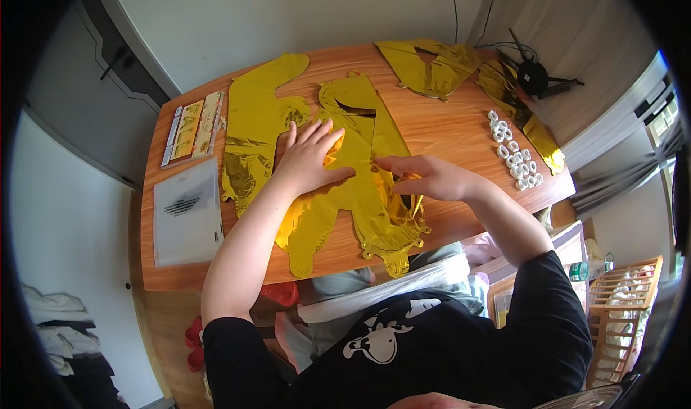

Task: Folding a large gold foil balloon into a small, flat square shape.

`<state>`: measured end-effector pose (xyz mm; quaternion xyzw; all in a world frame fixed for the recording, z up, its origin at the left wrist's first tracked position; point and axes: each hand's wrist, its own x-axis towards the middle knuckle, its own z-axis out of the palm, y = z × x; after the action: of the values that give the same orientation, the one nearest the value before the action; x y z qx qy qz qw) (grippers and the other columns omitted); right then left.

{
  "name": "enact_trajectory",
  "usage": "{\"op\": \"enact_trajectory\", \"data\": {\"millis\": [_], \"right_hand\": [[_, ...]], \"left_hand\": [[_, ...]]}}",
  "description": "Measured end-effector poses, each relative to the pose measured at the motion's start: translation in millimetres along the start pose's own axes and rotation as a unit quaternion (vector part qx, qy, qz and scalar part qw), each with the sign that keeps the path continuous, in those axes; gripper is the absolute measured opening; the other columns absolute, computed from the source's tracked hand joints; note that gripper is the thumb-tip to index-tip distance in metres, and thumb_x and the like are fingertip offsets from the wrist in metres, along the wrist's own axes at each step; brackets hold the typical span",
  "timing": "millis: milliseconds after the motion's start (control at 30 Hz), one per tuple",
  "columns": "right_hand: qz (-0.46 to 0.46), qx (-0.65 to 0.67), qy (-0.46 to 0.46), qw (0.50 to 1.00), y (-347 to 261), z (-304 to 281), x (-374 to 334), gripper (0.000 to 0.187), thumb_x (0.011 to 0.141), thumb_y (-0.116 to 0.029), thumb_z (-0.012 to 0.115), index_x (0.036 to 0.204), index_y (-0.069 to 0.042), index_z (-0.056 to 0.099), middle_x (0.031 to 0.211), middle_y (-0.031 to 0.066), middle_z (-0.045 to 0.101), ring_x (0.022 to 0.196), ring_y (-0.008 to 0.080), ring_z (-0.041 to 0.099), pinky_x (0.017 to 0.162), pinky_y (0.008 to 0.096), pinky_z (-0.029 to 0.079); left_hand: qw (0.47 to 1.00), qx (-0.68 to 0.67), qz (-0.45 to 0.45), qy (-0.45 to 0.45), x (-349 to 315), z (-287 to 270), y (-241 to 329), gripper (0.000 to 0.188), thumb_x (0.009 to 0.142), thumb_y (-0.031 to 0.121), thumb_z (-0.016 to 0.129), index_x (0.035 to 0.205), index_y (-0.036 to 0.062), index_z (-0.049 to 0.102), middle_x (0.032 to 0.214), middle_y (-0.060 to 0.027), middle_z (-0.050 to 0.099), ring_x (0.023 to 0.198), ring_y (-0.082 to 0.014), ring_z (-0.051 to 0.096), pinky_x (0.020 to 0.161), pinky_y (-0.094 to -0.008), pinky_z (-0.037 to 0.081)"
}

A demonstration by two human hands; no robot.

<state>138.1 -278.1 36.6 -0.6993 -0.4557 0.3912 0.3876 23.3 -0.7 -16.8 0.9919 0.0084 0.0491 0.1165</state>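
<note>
resting a left hand (pixel 311 157), splayed wide, on a flat, shiny gold foil shape (pixel 358 144) at the middle of an orange-brown wood-grain table (pixel 453 132), and holding a bent right hand (pixel 435 177) at the foil's crumpled right side, impossible to tell whether pinching it, with small white rings (pixel 512 146) grouped farther right.

Right-side daylight, glinting gold foil (pixel 353 143), curved edges

Left hand (pixel 311 156) is spread flat on a crinkly gold foil balloon (pixel 356 141), right hand (pixel 425 177) is loosely curved at its edge, white rings (pixel 515 152) sit off right on the wood-grain table (pixel 450 139).
</note>
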Motion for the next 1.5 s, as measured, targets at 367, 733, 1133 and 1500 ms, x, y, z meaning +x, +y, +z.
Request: {"op": "enact_trajectory", "data": {"millis": [367, 733, 1133, 1500], "right_hand": [[0.010, 0.158, -0.022, 0.987, 12.7, 1.8, 15.1, 0.041, 0.109, -0.029, 0.060, 0.139, -0.001, 0.058, 0.127, 0.0111, 0.067, 0.114, 0.0152, 0.064, 0.102, 0.0311, 0.050], [-0.125, -0.391, 0.213, 0.887, 50.7, -44.3, 56.6, 0.046, 0.100, -0.022, 0.063, 0.140, 0.001, 0.058, 0.150, 0.0209, 0.054, 0.142, 0.0407, 0.047, 0.119, 0.0447, 0.039], [-0.071, -0.476, 0.145, 0.864, 44.7, -36.5, 60.9, 0.061, 0.102, -0.043, 0.063, 0.148, -0.004, 0.053, 0.157, 0.0195, 0.049, 0.149, 0.0389, 0.040, 0.125, 0.0553, 0.027], [-0.028, -0.496, 0.162, 0.853, 58.2, -13.9, 63.0, 0.088, 0.100, -0.069, 0.049, 0.163, -0.010, 0.032, 0.168, 0.0190, 0.031, 0.158, 0.0349, 0.025, 0.129, 0.0537, 0.020]], "left_hand": [[1.000, 0.004, 0.001, 0.002, -1.8, 1.4, -2.3, 0.104, 0.081, 0.080, 0.066, 0.159, 0.0156, 0.043, 0.169, -0.0144, 0.033, 0.160, -0.0281, 0.023, 0.130, -0.0596, 0.000], [1.000, -0.002, 0.000, -0.016, -0.4, 3.0, -5.0, 0.104, 0.084, 0.084, 0.059, 0.161, 0.0178, 0.040, 0.170, -0.0131, 0.030, 0.160, -0.0270, 0.020, 0.130, -0.0590, -0.002], [0.999, 0.013, -0.009, -0.031, 5.1, 4.2, -3.3, 0.105, 0.084, 0.087, 0.054, 0.162, 0.0189, 0.038, 0.171, -0.0113, 0.029, 0.161, -0.0273, 0.018, 0.129, -0.0605, -0.002], [1.000, 0.015, -0.009, 0.011, -2.8, 4.9, 0.3, 0.092, 0.085, 0.071, 0.070, 0.159, 0.0238, 0.044, 0.169, -0.0067, 0.035, 0.158, -0.0259, 0.027, 0.129, -0.0590, 0.003]]}}
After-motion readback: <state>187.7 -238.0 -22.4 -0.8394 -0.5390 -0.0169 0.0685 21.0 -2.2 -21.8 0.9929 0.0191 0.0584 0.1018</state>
